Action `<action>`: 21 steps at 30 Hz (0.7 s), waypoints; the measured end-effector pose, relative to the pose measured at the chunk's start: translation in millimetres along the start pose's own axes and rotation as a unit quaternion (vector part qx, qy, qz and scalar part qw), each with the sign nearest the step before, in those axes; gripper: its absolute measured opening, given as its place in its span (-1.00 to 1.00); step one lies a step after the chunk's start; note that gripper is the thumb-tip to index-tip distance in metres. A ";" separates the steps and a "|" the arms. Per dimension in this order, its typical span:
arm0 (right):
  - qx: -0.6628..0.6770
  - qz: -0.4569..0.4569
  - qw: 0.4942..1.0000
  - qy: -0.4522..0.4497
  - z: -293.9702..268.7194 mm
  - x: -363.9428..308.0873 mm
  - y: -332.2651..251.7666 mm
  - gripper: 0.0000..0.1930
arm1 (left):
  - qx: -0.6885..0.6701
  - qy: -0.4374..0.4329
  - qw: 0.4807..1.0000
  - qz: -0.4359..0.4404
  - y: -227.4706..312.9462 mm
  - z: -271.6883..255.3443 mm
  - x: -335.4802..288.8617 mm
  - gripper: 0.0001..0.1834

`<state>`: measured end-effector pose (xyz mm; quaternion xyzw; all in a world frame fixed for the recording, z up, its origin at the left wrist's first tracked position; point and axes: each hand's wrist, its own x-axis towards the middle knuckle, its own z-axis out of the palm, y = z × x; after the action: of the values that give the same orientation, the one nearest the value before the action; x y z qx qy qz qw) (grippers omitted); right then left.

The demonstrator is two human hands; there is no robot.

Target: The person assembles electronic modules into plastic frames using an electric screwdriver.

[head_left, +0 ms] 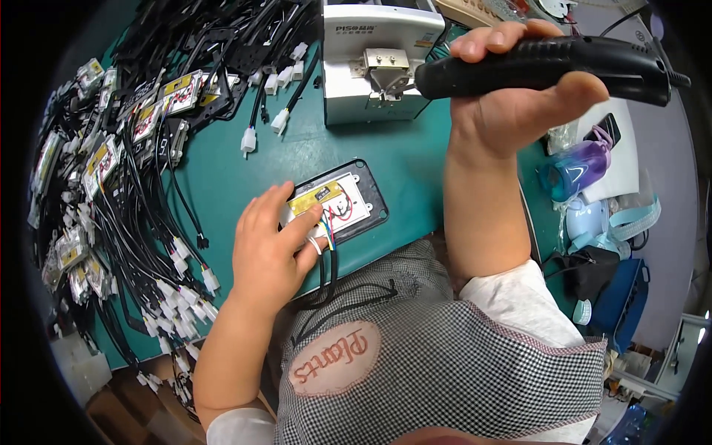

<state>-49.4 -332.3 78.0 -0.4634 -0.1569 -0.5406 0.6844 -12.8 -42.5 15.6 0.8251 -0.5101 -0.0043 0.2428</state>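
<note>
My right hand (512, 96) is wrapped round a black electric screwdriver (549, 68), held level, thumb along its near side. The tool's tip reaches the metal pickup of a silver screw feeder (348, 67); whether it touches a screw is too small to tell. On the green mat, my left hand (271, 237) grips the left end of a black plastic panel (377, 199) and hides that end. Inside the panel lies a white circuit board (357, 209) with yellow tape and coloured wires. My index finger presses near the wires, and my thumb is beside the black cables (332, 268).
Piled panels with boards (148, 119) and black cables fill the left side, with white connectors (178, 297) hanging over the near edge. At the right are a purple-blue cup (582, 169), a light blue object (587, 219) and a blue case (619, 308).
</note>
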 end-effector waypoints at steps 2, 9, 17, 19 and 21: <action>-0.073 -0.023 0.997 -0.024 1.0 1.1 6.0 -0.17 | -0.008 0.003 1.000 -0.004 0.0 -1.4 1.2 -0.50; -0.135 -0.018 0.991 -0.012 6.0 -3.4 19.4 -0.22 | -0.009 0.005 1.000 0.000 -2.0 -1.2 4.6 -0.50; -0.022 -0.007 0.997 -0.071 25.7 6.4 32.6 -0.29 | -0.010 0.009 1.000 0.005 0.5 -1.4 1.6 -0.50; 0.096 -0.037 0.979 -0.174 21.8 8.9 40.9 -0.29 | -0.011 0.011 1.000 0.003 -1.2 -0.5 -0.3 -0.50; -0.037 0.078 0.990 -0.114 36.9 0.3 21.7 -0.29 | -0.012 0.012 1.000 -0.002 -2.9 0.2 0.0 -0.50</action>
<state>-19.5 -303.1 87.3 -0.5578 -0.1778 -0.4345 0.6844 -10.4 -41.5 14.1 0.8233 -0.5055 -0.0011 0.2582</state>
